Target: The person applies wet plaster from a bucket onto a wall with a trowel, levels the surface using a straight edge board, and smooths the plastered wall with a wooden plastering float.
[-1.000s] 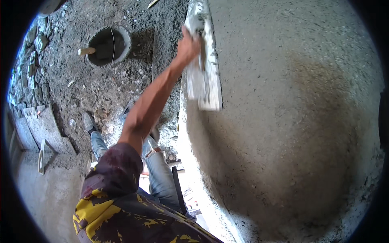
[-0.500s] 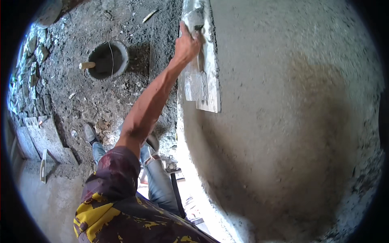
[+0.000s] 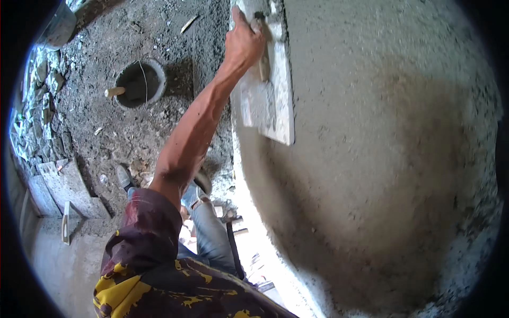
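Observation:
My left hand [image 3: 244,46] reaches forward and is closed round the handle of a plastering trowel [image 3: 282,103], with one finger stretched along its far end. The long, pale rectangular blade lies against a broad surface of wet grey mortar [image 3: 339,106], along that surface's left edge. Smears of mortar cover the blade, and part of it is hidden under my hand. My right hand is out of view.
On the rough ground to the left stands a dark bucket [image 3: 163,79] with a wire bail; a wooden handle [image 3: 114,91] sticks out over its rim. Another bucket [image 3: 61,27], stone rubble [image 3: 41,114] and boards [image 3: 69,185] lie farther left. A shoe [image 3: 202,183] shows below my arm.
My left hand has moved a little farther away with the trowel, and the blade has shifted slightly to the right. The view has also shifted a little.

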Action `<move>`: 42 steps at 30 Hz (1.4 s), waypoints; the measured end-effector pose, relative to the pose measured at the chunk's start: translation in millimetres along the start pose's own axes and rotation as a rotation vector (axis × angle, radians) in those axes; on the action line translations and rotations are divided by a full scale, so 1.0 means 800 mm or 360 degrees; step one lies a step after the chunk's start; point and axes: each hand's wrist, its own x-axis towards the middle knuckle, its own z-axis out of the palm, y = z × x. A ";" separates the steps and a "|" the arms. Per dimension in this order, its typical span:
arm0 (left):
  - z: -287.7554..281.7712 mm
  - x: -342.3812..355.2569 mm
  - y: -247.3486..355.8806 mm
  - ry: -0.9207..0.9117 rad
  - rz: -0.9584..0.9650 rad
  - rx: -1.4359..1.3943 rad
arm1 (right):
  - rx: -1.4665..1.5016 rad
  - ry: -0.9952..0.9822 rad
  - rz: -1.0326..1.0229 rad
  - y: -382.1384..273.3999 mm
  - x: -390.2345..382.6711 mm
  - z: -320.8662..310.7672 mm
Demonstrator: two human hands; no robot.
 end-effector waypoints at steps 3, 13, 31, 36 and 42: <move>-0.017 -0.065 0.036 -0.0468 -0.0456 -0.0388 | -0.0046 -0.0004 -0.0020 0.009 -0.001 -0.007; -0.041 -0.105 0.096 -0.0187 -0.0270 -0.0260 | -0.0132 -0.0024 0.0070 0.036 -0.016 -0.024; -0.085 -0.018 0.200 0.0094 0.0363 -0.0308 | -0.0312 -0.0071 0.0127 0.075 -0.023 -0.073; -0.079 -0.095 0.185 -0.0106 0.0171 -0.0299 | -0.0410 -0.0111 0.0137 0.095 -0.015 -0.100; -0.090 -0.189 0.204 -0.0081 0.0127 -0.0485 | -0.0597 0.0010 0.0016 0.091 -0.006 -0.103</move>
